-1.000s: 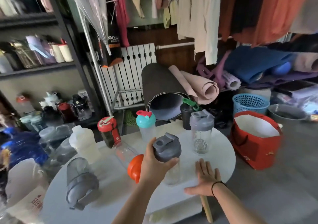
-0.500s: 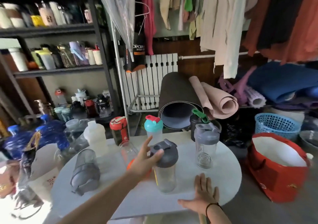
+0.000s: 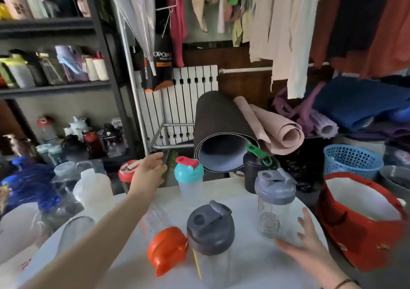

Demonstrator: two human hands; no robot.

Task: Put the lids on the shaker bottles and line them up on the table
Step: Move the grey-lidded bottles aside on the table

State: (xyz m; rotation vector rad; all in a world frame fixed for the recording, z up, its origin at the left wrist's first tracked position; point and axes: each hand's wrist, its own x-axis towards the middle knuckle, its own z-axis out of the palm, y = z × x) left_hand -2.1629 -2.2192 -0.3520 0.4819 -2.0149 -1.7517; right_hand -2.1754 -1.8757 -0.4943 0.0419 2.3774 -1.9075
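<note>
Several shaker bottles stand on the round white table [image 3: 244, 271]. My left hand [image 3: 149, 173] stretches to the far edge, fingers apart, right beside the red-lidded dark bottle [image 3: 127, 171], partly covering it. Right of it stands the teal-lidded bottle [image 3: 189, 179]. A dark-grey-lidded clear bottle [image 3: 210, 237] stands upright in front, with an orange-lidded bottle [image 3: 166, 247] lying on its side next to it. My right hand [image 3: 304, 242] hovers open by the base of the light-grey-lidded clear bottle [image 3: 275, 204]. A black bottle with a green flip cap [image 3: 255, 169] stands behind.
A frosted white bottle [image 3: 93, 188] and a clear bottle lying down [image 3: 75, 231] are at the table's left. A red bag [image 3: 359, 220] and blue basket [image 3: 350, 160] sit on the floor right. Rolled mats [image 3: 233, 133] lean behind; shelves [image 3: 55, 86] of bottles stand left.
My left hand let go of the dark-grey-lidded bottle, now standing on the table, and reached forward to the red-lidded bottle. My right hand lifted off the table toward the light-grey-lidded bottle.
</note>
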